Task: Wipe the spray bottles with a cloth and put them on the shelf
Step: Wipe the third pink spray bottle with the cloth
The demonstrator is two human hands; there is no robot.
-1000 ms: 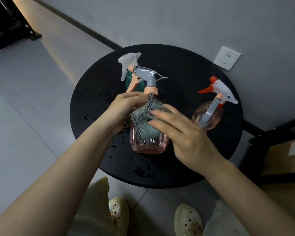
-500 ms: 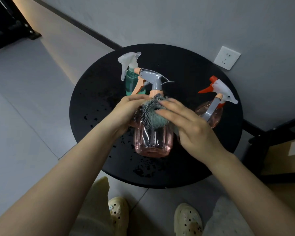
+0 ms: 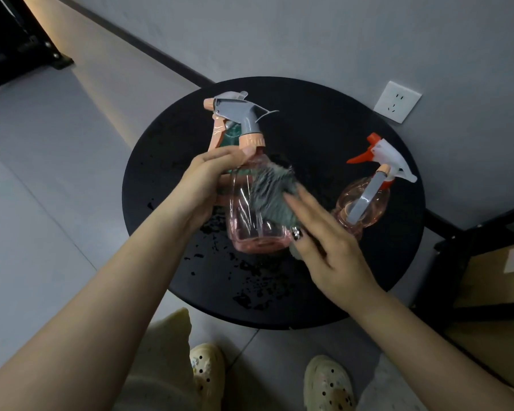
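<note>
My left hand [image 3: 202,185] grips a clear pink spray bottle [image 3: 250,229] by its shoulder, just under the orange collar and grey trigger head, and holds it tilted above the round black table [image 3: 309,114]. My right hand [image 3: 330,250] presses a grey-green cloth [image 3: 273,191] flat against the bottle's right side, fingers straight, thumb pinching the cloth's lower end. A green spray bottle [image 3: 233,134] stands mostly hidden behind the held one. A round pink spray bottle [image 3: 365,203] with a white and red trigger stands at the table's right.
Water drops [image 3: 250,280] speckle the table's near half. A black frame shelf [image 3: 487,232] with a cardboard box [image 3: 502,277] stands at the right. A wall socket [image 3: 396,101] sits behind the table. Dark furniture [image 3: 12,46] is at the far left. My feet are below the table's edge.
The pink bottle has risen and turned, so its trigger head now covers the green bottle. My right hand has slid the cloth down and to the bottle's right side.
</note>
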